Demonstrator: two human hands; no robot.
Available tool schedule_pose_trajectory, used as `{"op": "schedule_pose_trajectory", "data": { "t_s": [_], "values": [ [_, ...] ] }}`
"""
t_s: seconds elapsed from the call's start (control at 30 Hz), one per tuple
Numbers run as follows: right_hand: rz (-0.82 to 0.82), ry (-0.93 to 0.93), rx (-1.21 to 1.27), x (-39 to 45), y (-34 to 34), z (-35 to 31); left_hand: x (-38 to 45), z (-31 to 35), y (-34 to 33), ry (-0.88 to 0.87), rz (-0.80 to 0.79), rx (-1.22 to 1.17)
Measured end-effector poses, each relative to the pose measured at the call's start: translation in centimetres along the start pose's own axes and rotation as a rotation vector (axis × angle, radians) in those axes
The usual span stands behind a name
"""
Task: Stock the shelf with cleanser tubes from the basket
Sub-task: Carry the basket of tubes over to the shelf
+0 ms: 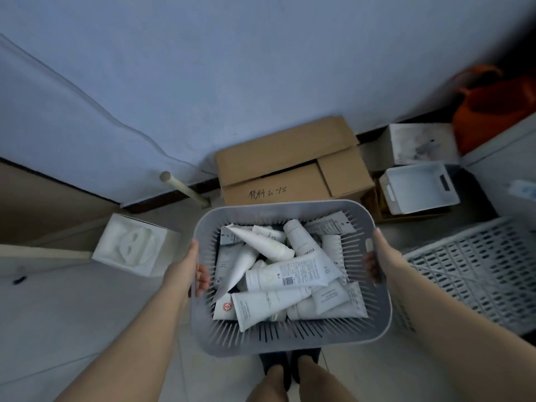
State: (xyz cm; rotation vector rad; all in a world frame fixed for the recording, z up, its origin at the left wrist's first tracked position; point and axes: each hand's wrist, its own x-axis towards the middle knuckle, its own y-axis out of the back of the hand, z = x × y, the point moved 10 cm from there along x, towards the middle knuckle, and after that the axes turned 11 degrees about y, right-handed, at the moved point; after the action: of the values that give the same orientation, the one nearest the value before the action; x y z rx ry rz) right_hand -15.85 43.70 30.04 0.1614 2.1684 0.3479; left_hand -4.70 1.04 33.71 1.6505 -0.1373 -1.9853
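Both hands — left (195, 271), right (377, 256) — grip the tube-filled basket (290, 338) between them.

Bare forearms, no sleeves — bare legs, dark shoes (277, 365).

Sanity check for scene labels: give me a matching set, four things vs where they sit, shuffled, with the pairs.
Things:
1. basket
2. cardboard box
3. white bin
4. orange bag

Places:
A. far right, by the wall
B. on the floor straight ahead, against the wall
C. held between the left hand and right hand
D. right of the cardboard box

Pairs: 1-C, 2-B, 3-D, 4-A
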Motion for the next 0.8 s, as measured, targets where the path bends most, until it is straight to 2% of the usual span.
{"op": "schedule_pose_trajectory", "data": {
  "t_s": [0.17,0.4,0.63,0.8],
  "values": [
    [0.084,-0.009,0.093,-4.2,5.0,-1.0,-5.7,4.1,-2.2,-0.074,-0.047,0.124],
    [0.272,-0.09,0.314,-8.8,10.4,1.6,-8.0,9.9,-7.6,-0.176,-0.118,0.401],
    [0.534,-0.185,0.612,-15.6,12.2,9.0,-12.6,15.9,-16.1,-0.38,-0.201,0.778],
    [0.631,-0.266,0.83,-20.9,11.2,14.9,-16.6,15.5,-22.6,-0.495,-0.277,1.031]
  ]
}}
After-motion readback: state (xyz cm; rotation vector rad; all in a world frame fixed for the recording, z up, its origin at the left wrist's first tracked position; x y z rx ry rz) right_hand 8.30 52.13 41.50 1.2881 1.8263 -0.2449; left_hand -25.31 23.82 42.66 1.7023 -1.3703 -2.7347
